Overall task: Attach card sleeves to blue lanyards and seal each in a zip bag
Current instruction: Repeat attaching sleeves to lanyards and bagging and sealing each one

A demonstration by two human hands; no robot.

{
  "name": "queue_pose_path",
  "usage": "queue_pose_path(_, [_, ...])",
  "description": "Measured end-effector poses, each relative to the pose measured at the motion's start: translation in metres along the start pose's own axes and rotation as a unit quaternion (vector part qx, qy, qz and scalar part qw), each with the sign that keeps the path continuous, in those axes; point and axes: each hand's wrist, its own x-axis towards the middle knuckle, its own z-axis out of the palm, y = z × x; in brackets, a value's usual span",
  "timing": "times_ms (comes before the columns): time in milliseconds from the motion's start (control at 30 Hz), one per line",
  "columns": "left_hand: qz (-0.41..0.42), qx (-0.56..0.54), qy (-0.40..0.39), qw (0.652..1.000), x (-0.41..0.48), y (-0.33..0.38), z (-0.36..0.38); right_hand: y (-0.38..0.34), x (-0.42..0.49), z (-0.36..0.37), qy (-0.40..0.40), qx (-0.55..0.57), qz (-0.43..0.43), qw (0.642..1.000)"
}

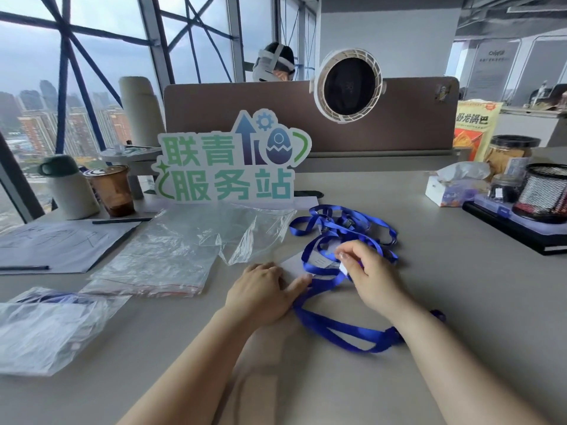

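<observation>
mid-frame your right hand (pixel 369 273) pinches the lanyard (pixel 336 329), left hand (pixel 264 291) flat on the card sleeve (pixel 294 261); tangled loops may snag.

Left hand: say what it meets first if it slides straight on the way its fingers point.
Most likely the card sleeve, lying right at the left hand's fingertips, with the lanyard strap just past it; depth is hard to judge.

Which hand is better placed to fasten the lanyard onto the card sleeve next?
Right, probably. The right hand pinches the blue lanyard just over the card sleeve, while the left hand lies flat, pressing that sleeve down.
</observation>
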Motion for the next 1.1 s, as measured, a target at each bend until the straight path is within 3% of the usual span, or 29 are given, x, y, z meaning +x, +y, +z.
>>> queue_pose_path(100, [0.002,-0.008,0.003,1.0,-0.002,-0.002,0.003,-0.003,-0.004,0.004,-0.083,-0.115,-0.036,0.989])
queue_pose_path(200, [0.009,0.021,0.02,1.0,-0.005,-0.004,0.007,0.002,-0.005,0.005,-0.123,-0.205,-0.019,0.971])
queue_pose_path(367, [-0.033,-0.019,0.037,0.999,-0.01,0.003,-0.002,0.016,0.0,0.001,-0.017,-0.276,0.009,0.961])
queue_pose_path(533, [-0.055,-0.032,-0.003,0.998,-0.008,0.003,-0.011,0.006,0.0,0.005,0.092,-0.209,-0.084,0.97])
queue_pose_path(667, [-0.086,-0.059,-0.038,0.994,-0.007,0.004,-0.016,-0.005,-0.003,0.012,0.056,-0.157,-0.111,0.98])
queue_pose_path(767, [-0.102,-0.142,-0.031,0.984,-0.009,0.003,-0.018,-0.004,-0.004,0.014,0.027,-0.141,-0.11,0.983])
queue_pose_path(933, [-0.04,-0.302,0.072,0.95,-0.014,0.002,-0.02,-0.012,-0.008,0.012,-0.04,-0.011,-0.096,0.994])
queue_pose_path(1100, [-0.02,-0.386,0.18,0.904,-0.012,0.005,-0.024,-0.024,-0.009,0.011,-0.001,0.07,-0.096,0.993])
